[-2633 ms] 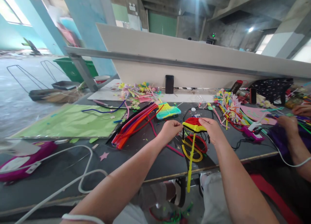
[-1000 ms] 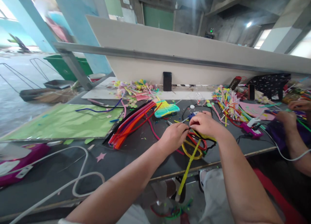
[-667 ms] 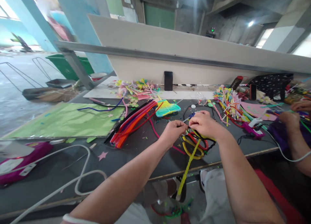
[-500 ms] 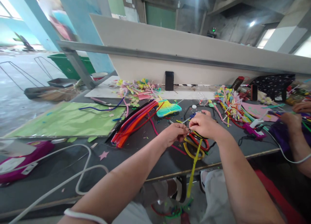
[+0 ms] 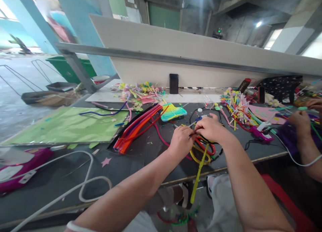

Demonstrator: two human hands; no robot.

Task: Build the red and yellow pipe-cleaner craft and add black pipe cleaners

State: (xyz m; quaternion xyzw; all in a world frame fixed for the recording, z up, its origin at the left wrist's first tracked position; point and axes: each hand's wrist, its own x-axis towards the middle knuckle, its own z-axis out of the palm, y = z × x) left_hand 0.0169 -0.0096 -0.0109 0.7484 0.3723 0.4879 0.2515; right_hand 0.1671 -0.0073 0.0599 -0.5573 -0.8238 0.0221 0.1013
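Note:
My left hand and my right hand meet over the table's front part, fingertips pinched together. Whatever lies between them is small and dark, mostly hidden by the fingers. Just below my right hand lie a red loop and a yellow loop. A long yellow fuzzy strip hangs from there over the table edge; its upper end is partly covered. Left of my hands rests a bundle of orange, red and purple fuzzy stems. Behind it sits a yellow and turquoise fuzzy piece.
A phone leans against the back panel. Piles of coloured fuzzy scraps lie along the back. At left are a green sheet, a magenta device and a white cable. Another person's hand works at right.
My left hand has turned so its back faces up more, fingers curling closer against my right hand. My right hand stays nearly in place. The view has shifted slightly.

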